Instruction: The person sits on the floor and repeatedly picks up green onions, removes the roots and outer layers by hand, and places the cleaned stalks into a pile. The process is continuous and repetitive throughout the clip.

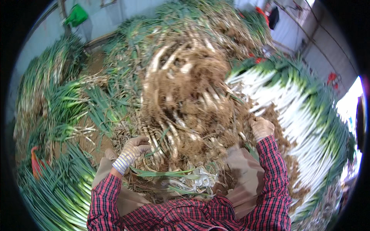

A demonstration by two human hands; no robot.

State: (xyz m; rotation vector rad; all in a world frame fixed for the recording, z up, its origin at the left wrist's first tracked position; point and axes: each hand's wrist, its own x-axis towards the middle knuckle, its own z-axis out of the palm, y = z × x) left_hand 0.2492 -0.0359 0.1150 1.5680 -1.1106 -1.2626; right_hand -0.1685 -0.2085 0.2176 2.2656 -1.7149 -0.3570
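Observation:
My left hand point(133, 152), in a striped knit glove, is at the left edge of a large heap of green onions with dirty brown roots point(185, 95). Its fingers are apart, with nothing seen in them. At the heap's right side is my right hand point(261, 128), also gloved. Its fingers look curled, and whether they grip a root or stalk cannot be told. Just right of it lies a long row of cleaned green onions point(292, 115), white stalks inward and green leaves outward. Peeled skins and loose leaves point(199, 179) lie between my knees.
More green onions point(72, 184) lie at the lower left, beside a red-orange object point(36, 163). Unsorted bundles point(49, 83) lean at the far left. A green bag point(76, 16) hangs on the pale wall point(127, 11). Bare soil point(95, 62) shows at the upper left.

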